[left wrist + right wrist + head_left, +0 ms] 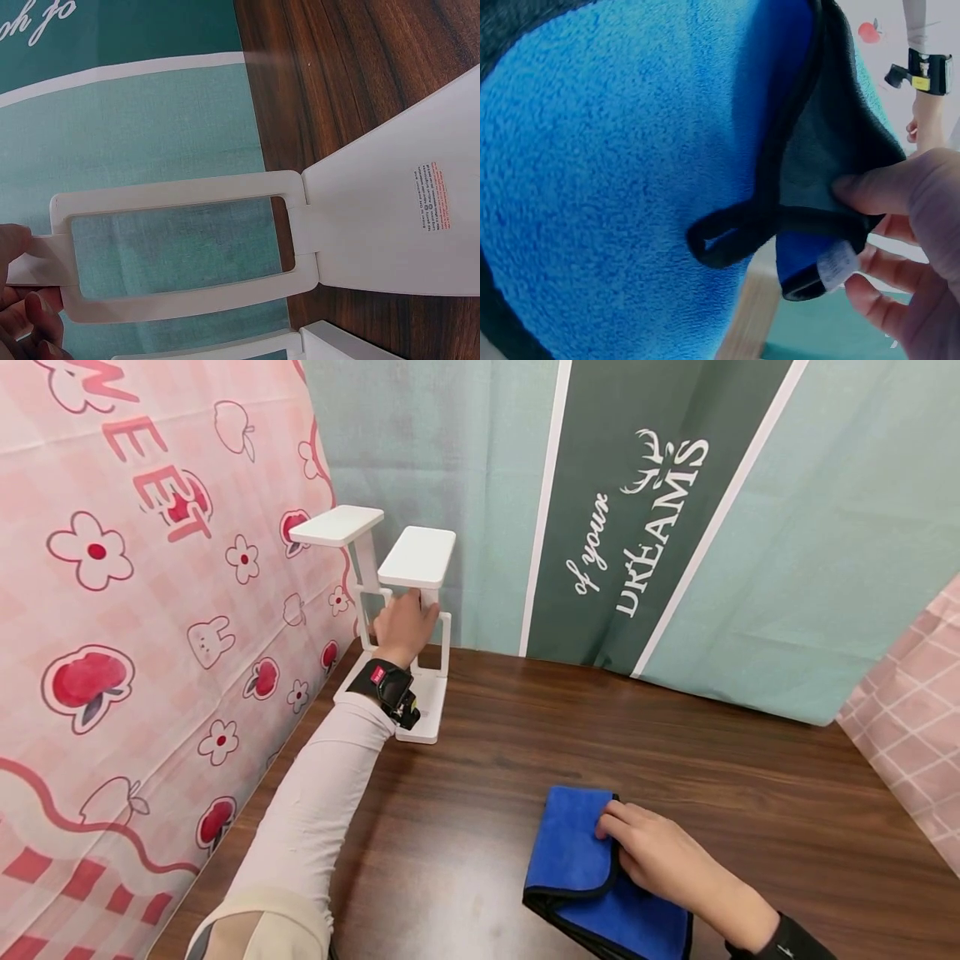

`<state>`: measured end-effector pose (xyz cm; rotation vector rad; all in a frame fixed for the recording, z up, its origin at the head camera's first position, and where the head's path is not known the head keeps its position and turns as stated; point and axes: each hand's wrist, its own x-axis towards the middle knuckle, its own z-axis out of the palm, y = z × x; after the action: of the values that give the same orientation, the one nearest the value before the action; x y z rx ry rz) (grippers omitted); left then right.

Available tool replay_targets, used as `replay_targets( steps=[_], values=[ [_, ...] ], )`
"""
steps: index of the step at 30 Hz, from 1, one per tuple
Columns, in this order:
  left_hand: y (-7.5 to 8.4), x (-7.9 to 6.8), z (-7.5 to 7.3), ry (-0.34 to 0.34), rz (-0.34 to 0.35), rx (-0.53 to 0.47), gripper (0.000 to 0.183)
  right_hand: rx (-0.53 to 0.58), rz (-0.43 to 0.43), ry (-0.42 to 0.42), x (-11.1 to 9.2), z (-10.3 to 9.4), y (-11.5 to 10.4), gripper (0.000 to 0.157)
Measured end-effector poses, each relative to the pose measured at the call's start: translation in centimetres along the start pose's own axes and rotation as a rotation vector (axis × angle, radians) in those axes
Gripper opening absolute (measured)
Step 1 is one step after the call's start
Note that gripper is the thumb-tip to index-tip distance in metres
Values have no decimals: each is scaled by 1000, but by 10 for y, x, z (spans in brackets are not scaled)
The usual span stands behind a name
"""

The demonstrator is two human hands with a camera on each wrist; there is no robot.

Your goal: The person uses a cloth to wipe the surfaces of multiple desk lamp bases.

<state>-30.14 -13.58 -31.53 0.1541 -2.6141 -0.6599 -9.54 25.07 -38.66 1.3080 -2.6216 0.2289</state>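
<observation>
Two white folding stands, probably for phones or tablets, are side by side at the back left of the table. My left hand (405, 625) grips the nearer stand (418, 556) by its neck, just below the flat top plate. In the left wrist view, fingers (36, 309) hold the narrow white piece above the stand's open frame (187, 191). The other stand (337, 525) is to the left. At the front, my right hand (660, 852) pinches the edge of a folded blue towel (573, 839) with black trim. A black loop (720, 255) and a white tag (838, 264) show there.
The dark wooden table (487, 760) runs up to a green curtain (480, 510) behind. A pink printed cloth (172, 635) hangs along the left side, close to the stands. Pink checked cloth (911, 693) borders the right.
</observation>
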Motion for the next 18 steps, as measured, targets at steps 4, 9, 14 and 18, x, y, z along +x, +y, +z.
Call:
replay_targets(
  steps=[4,9,14,18],
  values=[
    [0,1,1,5,0,-9,40,-77,-46,97,0,-6,-1,38],
    [-5,0,2,3,-11,-19,40,-87,-107,169,-2,-15,-7,39],
    [-6,-3,0,11,-18,-28,39,-66,-42,2,-10,-21,-12,43],
    [-4,-3,-2,9,-7,-28,38,-6,57,-229,-20,-17,-12,42]
  ],
)
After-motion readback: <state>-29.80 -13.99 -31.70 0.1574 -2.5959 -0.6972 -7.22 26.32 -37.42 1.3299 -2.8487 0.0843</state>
